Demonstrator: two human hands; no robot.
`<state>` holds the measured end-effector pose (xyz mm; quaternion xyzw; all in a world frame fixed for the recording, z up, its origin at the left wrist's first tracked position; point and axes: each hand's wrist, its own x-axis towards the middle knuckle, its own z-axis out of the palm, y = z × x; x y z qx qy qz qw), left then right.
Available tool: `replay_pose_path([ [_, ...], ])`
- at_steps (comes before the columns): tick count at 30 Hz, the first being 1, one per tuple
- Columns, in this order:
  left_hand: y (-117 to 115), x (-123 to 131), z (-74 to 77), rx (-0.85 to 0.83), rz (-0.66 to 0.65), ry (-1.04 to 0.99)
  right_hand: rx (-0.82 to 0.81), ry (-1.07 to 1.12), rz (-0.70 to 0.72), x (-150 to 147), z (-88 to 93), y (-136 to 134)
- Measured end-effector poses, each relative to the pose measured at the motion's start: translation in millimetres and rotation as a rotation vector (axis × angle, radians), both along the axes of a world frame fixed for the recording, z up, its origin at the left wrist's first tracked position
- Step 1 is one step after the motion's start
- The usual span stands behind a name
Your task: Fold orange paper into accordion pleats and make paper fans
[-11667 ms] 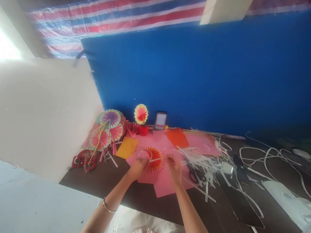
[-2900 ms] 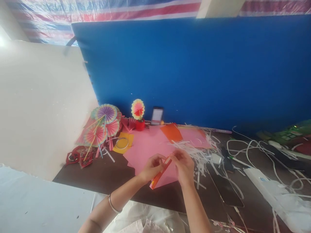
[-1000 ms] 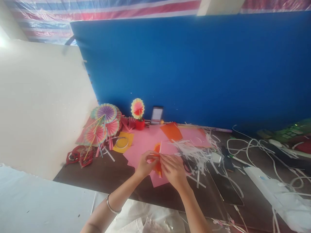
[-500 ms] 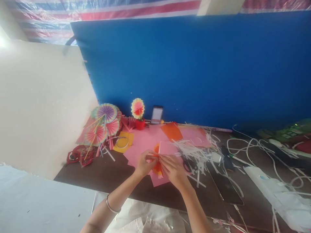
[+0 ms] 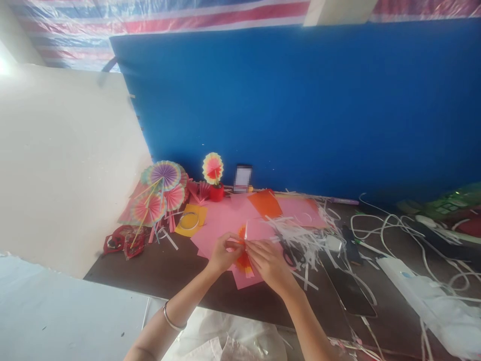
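Observation:
Between my two hands is an orange pleated paper fan point(image 5: 244, 263) with a yellowish edge, held just above the pink paper sheets point(image 5: 218, 218). My left hand point(image 5: 224, 253) pinches the fan near its middle from the left, thumb and forefinger curled together. My right hand point(image 5: 266, 261) presses its fingers together on the fan from the right side. A white strip point(image 5: 246, 230) stands along the fan's upper edge. The spot where the fingertips meet is partly hidden by the fingers.
White paper strips point(image 5: 306, 238) lie heaped to the right, with dark-handled scissors point(image 5: 289, 254) partly under them. A phone point(image 5: 349, 288), power strip point(image 5: 417, 291) and tangled cables point(image 5: 391, 225) are farther right. Finished paper fans point(image 5: 163, 175) stand at left; a silver ring point(image 5: 189, 220) lies on yellow paper.
Both hands stay at nearly the same place on the fan. The fan's lower end has shifted very slightly; otherwise little differs.

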<state>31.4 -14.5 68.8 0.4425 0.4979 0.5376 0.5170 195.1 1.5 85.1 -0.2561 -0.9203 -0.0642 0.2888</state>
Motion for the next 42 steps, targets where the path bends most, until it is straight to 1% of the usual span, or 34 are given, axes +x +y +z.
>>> replay_pose_path([
  [7, -1.2, -0.4, -0.1, -0.052, -0.003, -0.076, 0.074, -0.019, 0.003, 0.5, -0.7, -3.2],
  [14, -1.7, -0.5, -3.3, -0.061, -0.027, -0.082, -0.057, 0.113, 0.009, 2.1, -11.4, 0.6],
  [17, -1.8, -1.8, -3.1, -0.065, -0.036, -0.069, -0.067, 0.145, 0.017, 3.8, -14.6, 0.2],
  [19, -2.0, -2.9, -1.8, -0.064, -0.046, -0.049, -0.056, 0.147, 0.026, 4.9, -13.5, -0.8],
  [25, -4.7, -1.7, 3.7, -0.007, -0.025, 0.039, 0.003, 0.134, 0.038, 5.1, -6.8, -2.2],
  [30, -6.6, 2.7, 3.4, 0.059, 0.028, 0.099, -0.01, 0.144, 0.009, 0.2, -9.7, -1.3],
  [33, -7.2, 3.3, 2.9, 0.083, 0.037, 0.107, 0.001, 0.173, -0.021, -5.2, -10.5, -0.6],
  [36, -8.0, 3.1, 3.7, 0.068, 0.035, 0.096, 0.016, 0.243, -0.033, -11.0, -11.9, 0.3],
  [38, -8.6, 3.1, 4.4, 0.067, 0.044, 0.09, 0.006, 0.344, -0.038, -14.2, -14.4, 0.7],
  [40, -9.2, 3.0, 5.1, 0.072, 0.057, 0.082, -0.058, 0.47, -0.05, -16.0, -18.0, 0.3],
  [42, -9.6, 2.9, 5.6, 0.073, 0.062, 0.077, -0.186, 0.583, -0.056, -16.3, -21.4, -0.8],
])
